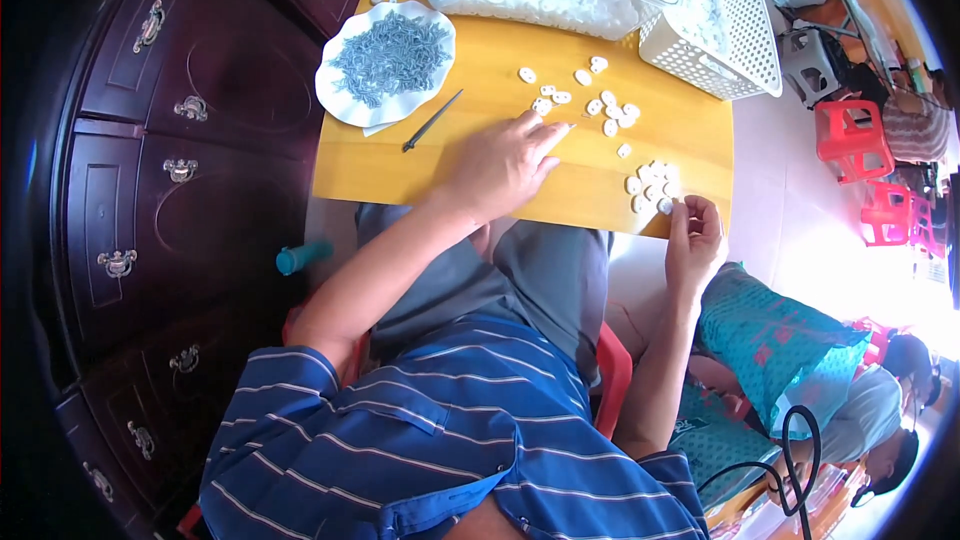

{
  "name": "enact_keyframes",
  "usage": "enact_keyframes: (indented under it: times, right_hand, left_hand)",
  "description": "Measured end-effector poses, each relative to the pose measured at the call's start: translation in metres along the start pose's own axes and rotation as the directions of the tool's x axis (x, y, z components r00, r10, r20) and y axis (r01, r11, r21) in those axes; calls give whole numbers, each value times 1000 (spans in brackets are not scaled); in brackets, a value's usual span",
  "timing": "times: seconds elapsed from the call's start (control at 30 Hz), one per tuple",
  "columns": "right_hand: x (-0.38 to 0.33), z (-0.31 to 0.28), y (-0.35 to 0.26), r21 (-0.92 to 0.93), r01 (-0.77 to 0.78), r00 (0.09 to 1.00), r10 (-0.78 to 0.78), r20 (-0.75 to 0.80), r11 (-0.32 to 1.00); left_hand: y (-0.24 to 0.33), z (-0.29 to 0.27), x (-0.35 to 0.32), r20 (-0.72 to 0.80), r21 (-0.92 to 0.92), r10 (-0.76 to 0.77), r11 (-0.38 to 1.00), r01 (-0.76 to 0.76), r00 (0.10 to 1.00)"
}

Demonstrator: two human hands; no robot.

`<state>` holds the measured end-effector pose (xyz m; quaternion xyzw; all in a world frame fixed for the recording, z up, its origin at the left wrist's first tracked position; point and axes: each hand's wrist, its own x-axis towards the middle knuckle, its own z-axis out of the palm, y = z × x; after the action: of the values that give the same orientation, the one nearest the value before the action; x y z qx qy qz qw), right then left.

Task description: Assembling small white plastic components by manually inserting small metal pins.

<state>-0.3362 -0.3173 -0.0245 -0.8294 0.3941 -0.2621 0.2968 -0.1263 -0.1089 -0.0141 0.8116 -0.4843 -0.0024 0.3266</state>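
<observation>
My left hand [507, 162] rests on the yellow table, its fingers stretched toward some small white oval plastic pieces with holes [541, 106]. Nothing shows clearly in its grasp. At the table's front right edge, my right hand [697, 240] has thumb and fingers pinched on a small white round piece [667, 206]. That piece lies at the border of a small cluster of like pieces [653, 180]. More of them [612, 112] are scattered between the two hands. Left of my left hand lies a dark pointed tool, like tweezers [432, 122].
A white scalloped plate [333, 100] of small grey pieces stands at the far left. Behind are a clear bin [545, 2] and a white perforated basket [710, 77], both holding white pieces. Dark drawers [215, 180] flank the left; red stools [853, 140] and a teal bag [770, 340] are right.
</observation>
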Motion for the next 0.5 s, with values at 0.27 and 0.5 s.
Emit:
enact_keyframes:
  times: [0.27, 0.5]
  right_hand:
    - [-15, 2, -4, 164, -32, 997, 44, -71, 986]
    - [-17, 12, -43, 219, 80, 997, -76, -27, 972]
  left_hand:
    - [-9, 20, 21, -63, 17, -39, 999, 41, 997]
    - [-16, 28, 32, -71, 46, 5, 999, -2, 997]
